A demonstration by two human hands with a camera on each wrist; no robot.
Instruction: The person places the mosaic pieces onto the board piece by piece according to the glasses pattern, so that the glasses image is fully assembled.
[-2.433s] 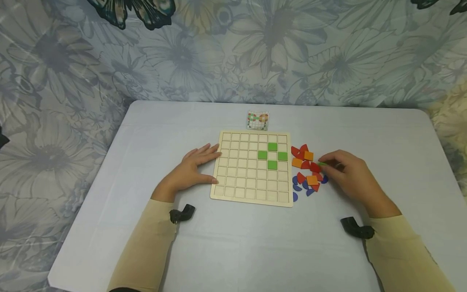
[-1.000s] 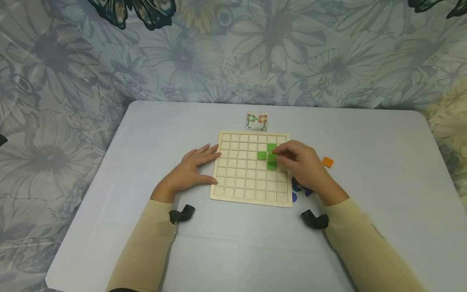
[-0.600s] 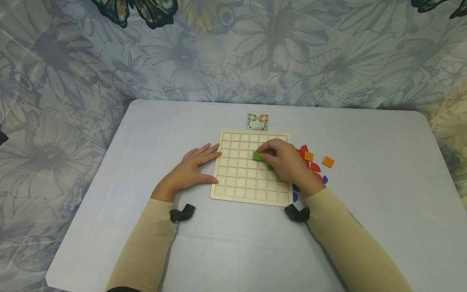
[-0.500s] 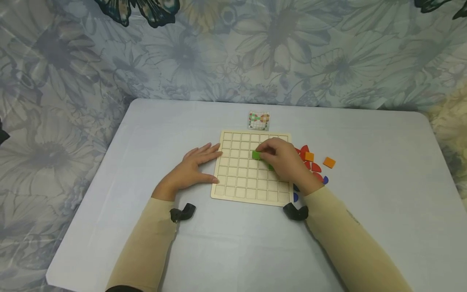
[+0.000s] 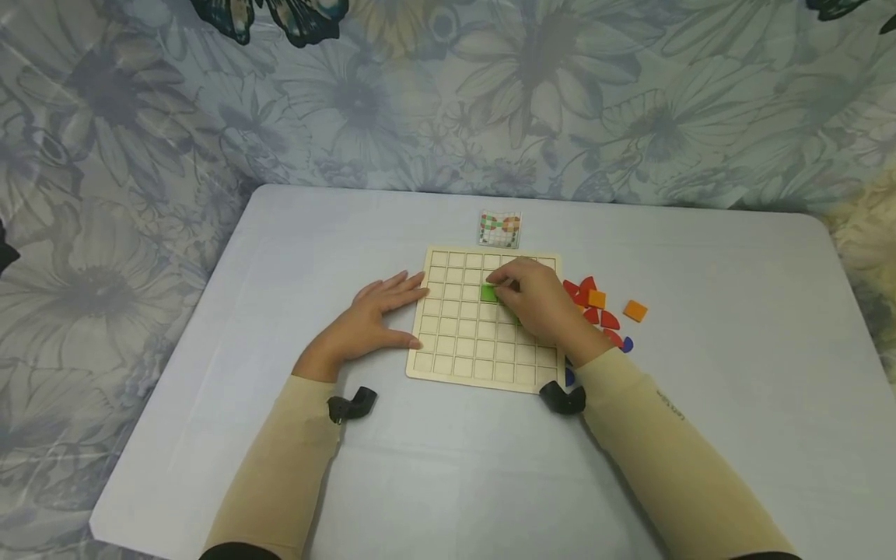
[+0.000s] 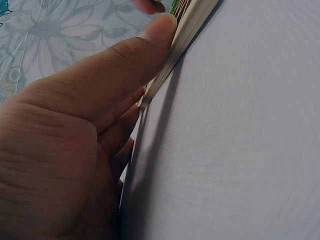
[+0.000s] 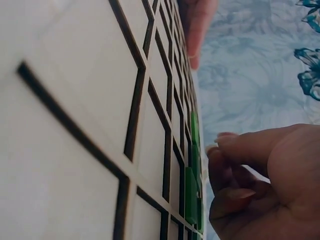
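Observation:
A square wooden grid board [image 5: 448,359] lies on the table. My left hand [image 5: 367,320] rests spread at its left edge, and the thumb [image 6: 160,30] touches that edge in the left wrist view. My right hand [image 5: 542,303] is over the board's upper middle, thumb and index finger close above a green square tile [image 5: 487,293] in a cell. The right wrist view shows no tile between those curled fingertips, which are just off the board. More green tiles [image 7: 190,195] sit there, one standing higher; the hand hides them in the head view.
Right of the board are red quarter-circle pieces [image 5: 610,320], blue curved pieces [image 5: 627,344] and orange square tiles [image 5: 596,299]. One orange tile [image 5: 635,311] lies apart. A small pattern card [image 5: 500,229] sits behind the board on the white table [image 5: 735,350].
My right hand has carried green from the pile leftward to the board. A green tile now occupies a cell farther left. One orange tile lies off to the right. My left hand stays put.

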